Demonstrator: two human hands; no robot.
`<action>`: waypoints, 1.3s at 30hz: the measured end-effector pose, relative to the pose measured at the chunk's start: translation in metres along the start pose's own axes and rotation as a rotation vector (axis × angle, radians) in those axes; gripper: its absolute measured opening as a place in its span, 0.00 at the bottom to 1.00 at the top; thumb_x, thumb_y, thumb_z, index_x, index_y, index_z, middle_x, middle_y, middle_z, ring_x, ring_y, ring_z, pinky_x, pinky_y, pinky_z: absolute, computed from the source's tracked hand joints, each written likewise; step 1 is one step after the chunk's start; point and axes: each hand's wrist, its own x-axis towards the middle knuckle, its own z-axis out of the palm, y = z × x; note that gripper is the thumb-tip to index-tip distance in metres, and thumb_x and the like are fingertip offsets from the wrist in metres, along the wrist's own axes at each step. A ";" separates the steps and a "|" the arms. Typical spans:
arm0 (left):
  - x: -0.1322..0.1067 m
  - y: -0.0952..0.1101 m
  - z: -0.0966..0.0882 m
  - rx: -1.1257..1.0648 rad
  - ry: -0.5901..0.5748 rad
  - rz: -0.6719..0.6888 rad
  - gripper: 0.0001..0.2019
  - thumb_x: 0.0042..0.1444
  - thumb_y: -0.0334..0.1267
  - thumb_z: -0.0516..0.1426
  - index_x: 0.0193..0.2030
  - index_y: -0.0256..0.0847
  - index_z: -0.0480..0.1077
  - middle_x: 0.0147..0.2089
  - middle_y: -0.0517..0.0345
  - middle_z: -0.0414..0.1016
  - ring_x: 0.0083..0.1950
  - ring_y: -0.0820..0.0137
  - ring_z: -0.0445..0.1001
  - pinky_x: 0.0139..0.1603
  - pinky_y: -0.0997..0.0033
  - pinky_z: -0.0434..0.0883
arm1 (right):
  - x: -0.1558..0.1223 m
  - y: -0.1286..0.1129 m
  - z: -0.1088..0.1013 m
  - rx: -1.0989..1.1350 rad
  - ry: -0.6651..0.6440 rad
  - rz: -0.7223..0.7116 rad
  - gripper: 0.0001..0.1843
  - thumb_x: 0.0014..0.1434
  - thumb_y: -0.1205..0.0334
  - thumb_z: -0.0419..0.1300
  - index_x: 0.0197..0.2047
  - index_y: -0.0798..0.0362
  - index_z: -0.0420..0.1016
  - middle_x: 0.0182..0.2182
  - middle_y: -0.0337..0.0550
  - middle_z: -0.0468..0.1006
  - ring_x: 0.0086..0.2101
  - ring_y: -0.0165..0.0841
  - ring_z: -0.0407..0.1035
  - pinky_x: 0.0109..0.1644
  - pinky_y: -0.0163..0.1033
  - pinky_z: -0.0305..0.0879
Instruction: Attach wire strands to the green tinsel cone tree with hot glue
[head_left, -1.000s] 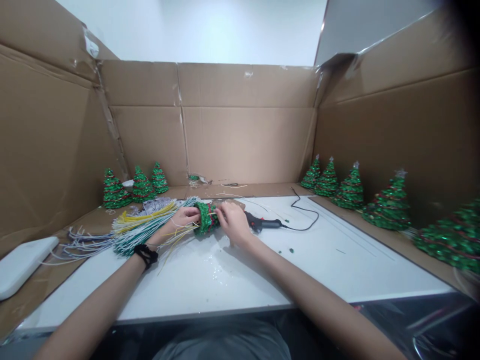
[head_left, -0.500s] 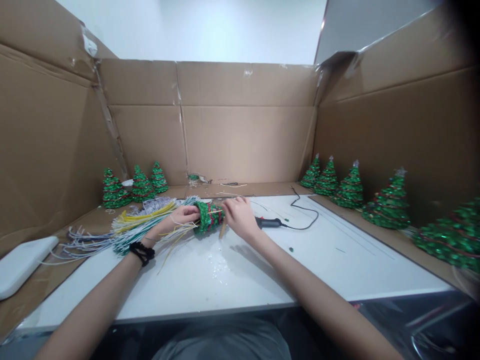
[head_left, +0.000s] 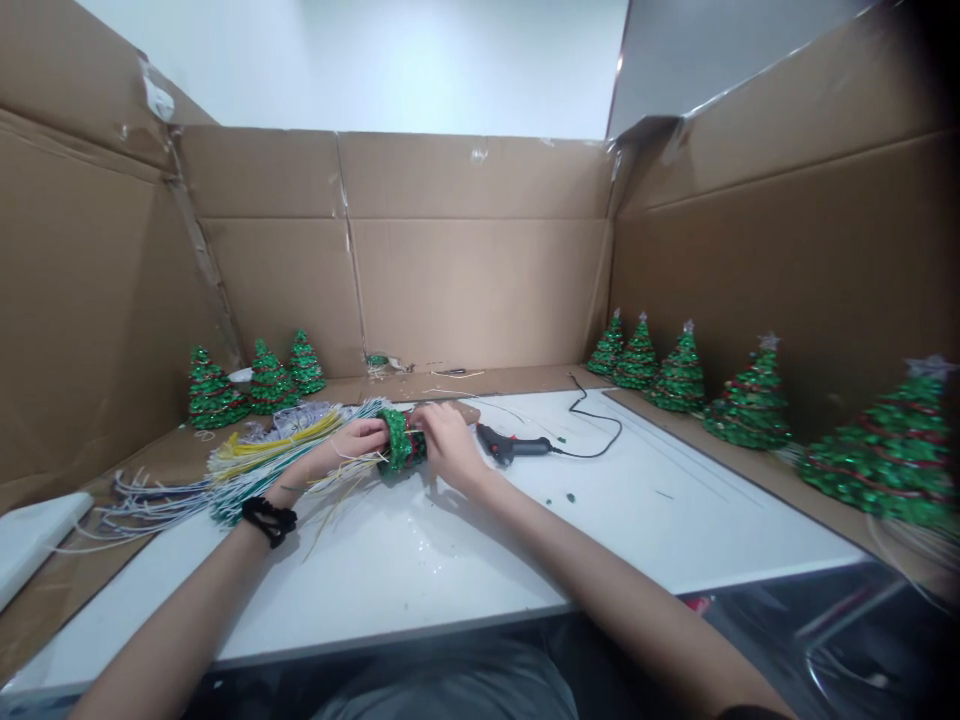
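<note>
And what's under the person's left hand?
A bundle of yellow, white and green strands lies beside the left hand; whatever is directly beneath its palm is covered.

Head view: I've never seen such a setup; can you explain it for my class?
No machine here: a person works bare-handed, seen from a camera worn on the head. The left hand holds a shiny green piece with red bands; the right hand touches its other end. On and beside the white flat tabletop lie a black glue gun with a red trigger and long thin yellow, white and green strands. Shiny green tree-shaped ornaments stand along the brown cardboard walls.
</note>
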 end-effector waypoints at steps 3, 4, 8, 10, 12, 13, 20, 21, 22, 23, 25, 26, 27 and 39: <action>0.007 -0.013 -0.002 -0.067 -0.013 -0.057 0.20 0.49 0.55 0.55 0.26 0.37 0.62 0.22 0.64 0.57 0.24 0.76 0.56 0.25 0.75 0.53 | 0.002 0.002 -0.015 0.258 0.253 0.112 0.14 0.58 0.73 0.42 0.39 0.53 0.66 0.33 0.43 0.70 0.34 0.33 0.63 0.39 0.38 0.60; 0.009 -0.015 -0.002 -0.079 -0.010 -0.067 0.20 0.48 0.55 0.56 0.24 0.38 0.60 0.21 0.64 0.57 0.23 0.76 0.55 0.25 0.74 0.53 | 0.003 0.003 -0.021 0.327 0.333 0.157 0.13 0.59 0.72 0.41 0.38 0.53 0.65 0.31 0.42 0.69 0.32 0.32 0.63 0.37 0.37 0.60; 0.009 -0.017 0.000 -0.102 -0.006 -0.098 0.20 0.45 0.55 0.57 0.22 0.39 0.59 0.20 0.64 0.58 0.23 0.76 0.55 0.24 0.74 0.53 | 0.007 0.003 -0.037 0.329 0.357 0.297 0.12 0.59 0.68 0.42 0.34 0.52 0.65 0.29 0.39 0.68 0.28 0.30 0.62 0.33 0.35 0.57; 0.007 -0.013 0.001 -0.115 -0.008 -0.113 0.20 0.46 0.55 0.57 0.22 0.39 0.58 0.21 0.64 0.57 0.22 0.77 0.54 0.24 0.74 0.52 | 0.007 0.002 -0.037 0.166 0.179 0.330 0.09 0.58 0.65 0.47 0.31 0.52 0.66 0.28 0.39 0.70 0.29 0.31 0.63 0.34 0.35 0.56; 0.004 -0.010 0.001 -0.142 -0.017 -0.121 0.21 0.48 0.55 0.56 0.22 0.39 0.58 0.21 0.64 0.56 0.22 0.77 0.53 0.23 0.74 0.52 | 0.005 -0.001 -0.034 -0.010 0.012 0.346 0.09 0.58 0.62 0.51 0.28 0.52 0.67 0.28 0.40 0.70 0.29 0.31 0.63 0.33 0.35 0.55; 0.003 -0.008 0.001 -0.157 -0.024 -0.121 0.21 0.49 0.55 0.56 0.23 0.39 0.58 0.21 0.65 0.56 0.22 0.77 0.53 0.23 0.74 0.52 | 0.004 -0.003 -0.032 -0.078 -0.042 0.345 0.10 0.58 0.61 0.52 0.26 0.53 0.66 0.27 0.40 0.70 0.29 0.31 0.64 0.32 0.35 0.54; -0.004 0.008 0.001 -0.148 -0.048 -0.124 0.19 0.50 0.53 0.56 0.25 0.39 0.59 0.22 0.65 0.56 0.24 0.76 0.55 0.24 0.75 0.54 | -0.003 -0.002 -0.021 -0.208 -0.107 0.239 0.12 0.64 0.61 0.49 0.30 0.52 0.67 0.30 0.41 0.70 0.30 0.31 0.65 0.31 0.34 0.53; -0.005 0.011 0.001 -0.143 -0.053 -0.127 0.19 0.49 0.54 0.57 0.26 0.38 0.60 0.23 0.65 0.58 0.24 0.76 0.57 0.24 0.75 0.55 | -0.004 -0.002 -0.019 -0.202 -0.105 0.234 0.12 0.65 0.60 0.49 0.30 0.52 0.67 0.30 0.40 0.70 0.29 0.30 0.64 0.31 0.34 0.52; -0.006 0.014 0.001 -0.141 -0.062 -0.128 0.19 0.48 0.53 0.57 0.27 0.38 0.62 0.24 0.64 0.60 0.25 0.75 0.59 0.26 0.75 0.57 | -0.004 -0.002 -0.016 -0.193 -0.105 0.231 0.12 0.65 0.59 0.49 0.31 0.52 0.67 0.31 0.40 0.70 0.29 0.30 0.64 0.30 0.34 0.52; -0.008 0.018 0.000 -0.141 -0.077 -0.126 0.18 0.48 0.53 0.57 0.29 0.37 0.63 0.26 0.62 0.63 0.27 0.74 0.61 0.28 0.74 0.59 | -0.004 -0.003 -0.013 -0.178 -0.110 0.227 0.12 0.65 0.59 0.49 0.31 0.52 0.66 0.31 0.40 0.70 0.29 0.30 0.64 0.30 0.34 0.52; -0.011 0.025 -0.001 -0.129 -0.123 -0.119 0.18 0.49 0.52 0.57 0.35 0.37 0.66 0.32 0.59 0.69 0.33 0.71 0.66 0.33 0.73 0.62 | -0.004 -0.005 -0.006 -0.137 -0.121 0.208 0.12 0.65 0.58 0.49 0.32 0.52 0.66 0.32 0.40 0.70 0.29 0.30 0.64 0.30 0.34 0.53; -0.013 0.028 -0.003 -0.105 -0.146 -0.109 0.17 0.49 0.51 0.57 0.37 0.37 0.67 0.34 0.57 0.70 0.36 0.69 0.67 0.35 0.72 0.63 | -0.004 -0.006 -0.002 -0.117 -0.124 0.187 0.12 0.65 0.58 0.49 0.32 0.52 0.65 0.33 0.40 0.70 0.31 0.30 0.64 0.31 0.34 0.54; -0.014 0.031 -0.004 -0.073 -0.170 -0.098 0.17 0.50 0.50 0.57 0.38 0.37 0.67 0.36 0.57 0.70 0.38 0.68 0.67 0.37 0.72 0.64 | -0.004 -0.006 0.001 -0.100 -0.120 0.160 0.11 0.65 0.58 0.49 0.32 0.52 0.65 0.34 0.40 0.69 0.32 0.30 0.65 0.32 0.34 0.56; -0.047 0.032 0.010 0.661 -0.001 0.016 0.22 0.55 0.31 0.47 0.57 0.37 0.60 0.54 0.45 0.68 0.54 0.59 0.67 0.53 0.63 0.65 | -0.006 0.004 0.019 -0.063 -0.069 0.085 0.12 0.67 0.60 0.45 0.37 0.52 0.66 0.39 0.44 0.69 0.41 0.32 0.64 0.44 0.35 0.60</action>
